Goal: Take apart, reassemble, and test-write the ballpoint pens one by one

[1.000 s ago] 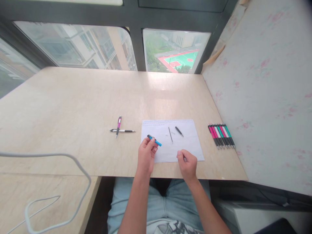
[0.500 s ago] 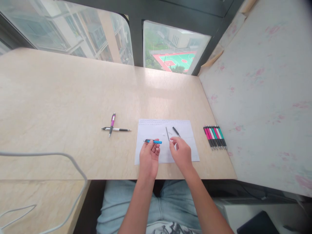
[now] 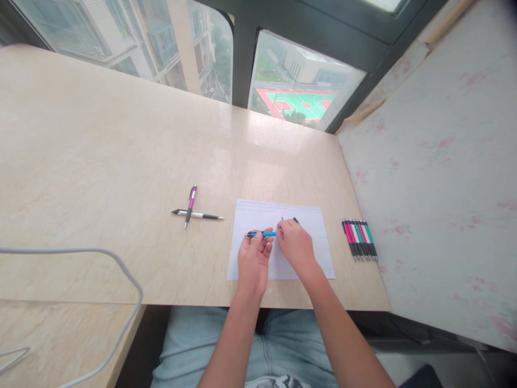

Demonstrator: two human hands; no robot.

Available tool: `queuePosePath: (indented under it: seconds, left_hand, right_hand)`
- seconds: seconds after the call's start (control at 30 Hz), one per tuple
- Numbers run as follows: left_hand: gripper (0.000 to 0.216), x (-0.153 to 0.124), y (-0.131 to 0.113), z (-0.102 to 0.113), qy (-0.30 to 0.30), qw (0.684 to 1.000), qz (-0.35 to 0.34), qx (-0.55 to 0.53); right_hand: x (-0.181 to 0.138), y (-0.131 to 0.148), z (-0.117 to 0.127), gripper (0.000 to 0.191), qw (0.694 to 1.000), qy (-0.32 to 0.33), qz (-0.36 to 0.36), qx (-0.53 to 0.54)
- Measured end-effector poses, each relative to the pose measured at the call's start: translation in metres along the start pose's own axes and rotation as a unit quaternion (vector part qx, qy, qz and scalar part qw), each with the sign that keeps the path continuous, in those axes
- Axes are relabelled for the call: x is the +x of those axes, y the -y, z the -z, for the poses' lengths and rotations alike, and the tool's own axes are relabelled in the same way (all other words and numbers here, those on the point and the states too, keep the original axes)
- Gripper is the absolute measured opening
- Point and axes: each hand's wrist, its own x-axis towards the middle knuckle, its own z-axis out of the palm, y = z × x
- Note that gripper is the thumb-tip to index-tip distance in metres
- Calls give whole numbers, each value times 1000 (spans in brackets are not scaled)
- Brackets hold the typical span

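You held the blue pen (image 3: 262,234) level just above the middle of the sheet of paper (image 3: 258,213), your left hand (image 3: 253,258) pinching its barrel between thumb and fingers. Your right hand (image 3: 294,245) met the pen's right end with its fingertips bunched, though whether they gripped the pen itself or some small part could not be told. A thin refill (image 3: 281,219) and a short black piece (image 3: 296,220) lay on the sheet's far half, partly hidden behind your right knuckles. A row of pens (image 3: 359,238) sat just off the sheet's right edge, and two crossed pens (image 3: 191,207) lay well off its left edge on the desk (image 3: 121,161). Fine work at the pen's end seemed best done low over the sheet, so anything dropped would land on white and not roll away. It also looked wise to keep the left pinch firm but near the working end, the barrel straight in line with the right fingertips, and both wrists braced close to the sheet's near edge.
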Motion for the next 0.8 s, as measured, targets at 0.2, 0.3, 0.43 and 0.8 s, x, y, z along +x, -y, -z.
queuePosePath:
  seconds: [0.2, 0.3, 0.43, 0.8]
  left_hand:
    - [16, 0, 2, 3, 17, 1000, 7, 9]
    - [16, -1, 0, 5, 22, 1000, 15, 14]
    - [14, -3, -2, 5, 39, 999, 28, 10]
    - [18, -11, 1, -1, 53, 998, 25, 23]
  right_hand:
    - [-9, -8, 0, 8, 972, -63, -5, 225]
    - [-22, -11, 3, 12, 909, -72, -74, 404]
    - [-41, -7, 11, 17, 825, -51, -132, 547]
    - [-56, 5, 24, 21, 826, -89, -137, 540]
